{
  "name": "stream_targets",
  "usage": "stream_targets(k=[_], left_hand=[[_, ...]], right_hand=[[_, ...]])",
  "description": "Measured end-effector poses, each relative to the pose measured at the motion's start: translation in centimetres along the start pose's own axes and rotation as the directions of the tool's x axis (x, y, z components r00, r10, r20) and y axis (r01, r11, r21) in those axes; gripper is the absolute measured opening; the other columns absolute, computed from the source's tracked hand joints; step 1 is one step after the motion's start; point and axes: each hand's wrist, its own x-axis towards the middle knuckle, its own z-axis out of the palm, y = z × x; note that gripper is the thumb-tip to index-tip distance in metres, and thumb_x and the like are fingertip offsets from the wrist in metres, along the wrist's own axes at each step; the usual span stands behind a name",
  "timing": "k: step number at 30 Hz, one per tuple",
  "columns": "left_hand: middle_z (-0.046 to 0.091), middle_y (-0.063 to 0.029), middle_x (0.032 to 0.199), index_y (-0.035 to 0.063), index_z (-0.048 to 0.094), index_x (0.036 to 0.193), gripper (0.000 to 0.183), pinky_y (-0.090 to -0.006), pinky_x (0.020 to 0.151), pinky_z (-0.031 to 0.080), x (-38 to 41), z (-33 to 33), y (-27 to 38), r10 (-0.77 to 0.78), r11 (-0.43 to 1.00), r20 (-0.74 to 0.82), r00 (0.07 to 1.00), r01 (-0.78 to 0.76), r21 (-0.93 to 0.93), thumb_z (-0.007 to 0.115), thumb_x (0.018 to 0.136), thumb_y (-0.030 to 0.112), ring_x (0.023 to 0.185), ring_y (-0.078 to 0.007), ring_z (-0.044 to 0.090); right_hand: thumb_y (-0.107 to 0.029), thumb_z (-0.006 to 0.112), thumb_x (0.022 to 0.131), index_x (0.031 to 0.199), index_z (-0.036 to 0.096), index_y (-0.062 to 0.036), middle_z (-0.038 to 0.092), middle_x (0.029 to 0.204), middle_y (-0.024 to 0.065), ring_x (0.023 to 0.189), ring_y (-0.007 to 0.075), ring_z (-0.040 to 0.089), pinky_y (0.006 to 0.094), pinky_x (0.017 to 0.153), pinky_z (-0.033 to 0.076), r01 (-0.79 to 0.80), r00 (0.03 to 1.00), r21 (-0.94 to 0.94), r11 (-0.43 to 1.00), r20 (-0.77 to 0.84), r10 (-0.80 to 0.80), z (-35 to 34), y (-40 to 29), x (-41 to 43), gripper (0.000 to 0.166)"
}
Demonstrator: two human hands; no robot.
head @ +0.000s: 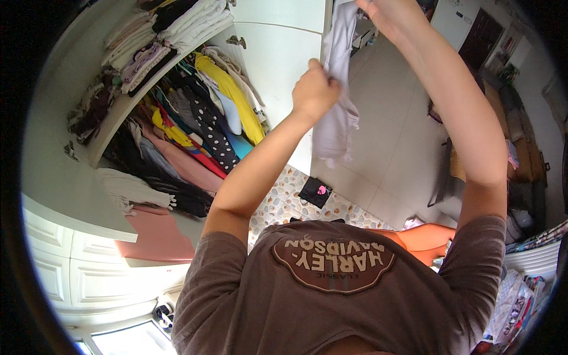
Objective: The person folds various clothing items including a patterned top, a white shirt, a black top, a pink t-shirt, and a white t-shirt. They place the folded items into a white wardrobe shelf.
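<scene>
A pale lavender cloth garment [335, 120] hangs lengthwise in front of me, its top running out of the frame and its lower end slightly blurred. My left hand [316, 93] is curled into a fist at the garment's left edge, gripping it partway down. Raised at the top edge of the view is my right hand [384, 15], with its fingertips at the upper part of the garment; part of this hand is cut off by the frame.
An open wardrobe holds folded clothes on a shelf [133, 91] and hanging clothes below, including a yellow garment [230, 93]. Its white door [279, 57] stands beside the garment. A black cloth item [315, 192] lies on the pebble-patterned floor. An orange seat-like object [421, 242] is at lower right.
</scene>
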Motion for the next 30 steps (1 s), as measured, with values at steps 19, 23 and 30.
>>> stream_targets(k=[19,23,30], left_hand=[[0.061,-0.0136,0.116,0.0027,0.056,0.127,0.054,-0.0306,0.089,0.047,10.7,-18.9,-3.3,0.300,0.937,0.335,0.893,-0.210,-0.278,0.063,0.079,0.026,0.106,-0.0212,0.059],[0.059,-0.0127,0.119,0.0053,0.053,0.131,0.057,-0.0315,0.095,0.043,9.2,-22.5,-0.2,0.364,0.929,0.416,0.833,-0.358,-0.095,0.063,0.077,0.022,0.110,-0.0217,0.056],[0.057,-0.0113,0.124,0.0071,0.065,0.112,0.042,-0.0340,0.105,0.034,6.6,-24.5,3.8,0.551,0.834,0.295,0.781,-0.500,-0.234,0.053,0.075,-0.008,0.118,-0.0185,0.050]], right_hand=[[-0.040,0.070,0.081,0.084,0.066,-0.0072,0.062,0.078,-0.0038,0.071,0.0090,0.057,0.0234,0.068,0.045,0.278,0.941,-0.668,0.690,0.045,-0.335,-15.1,-1.4,3.3,0.033],[-0.032,0.070,0.082,0.099,0.065,-0.0078,0.065,0.086,-0.0008,0.075,0.0099,0.058,0.0230,0.071,0.044,0.124,0.985,-0.525,0.842,-0.037,-0.169,-15.9,-2.2,2.1,0.030],[-0.028,0.071,0.083,0.109,0.063,-0.0036,0.065,0.108,0.0061,0.099,0.0149,0.061,0.0270,0.087,0.047,0.018,0.999,-0.308,0.951,-0.030,-0.028,-13.6,-6.6,-3.4,0.037]])
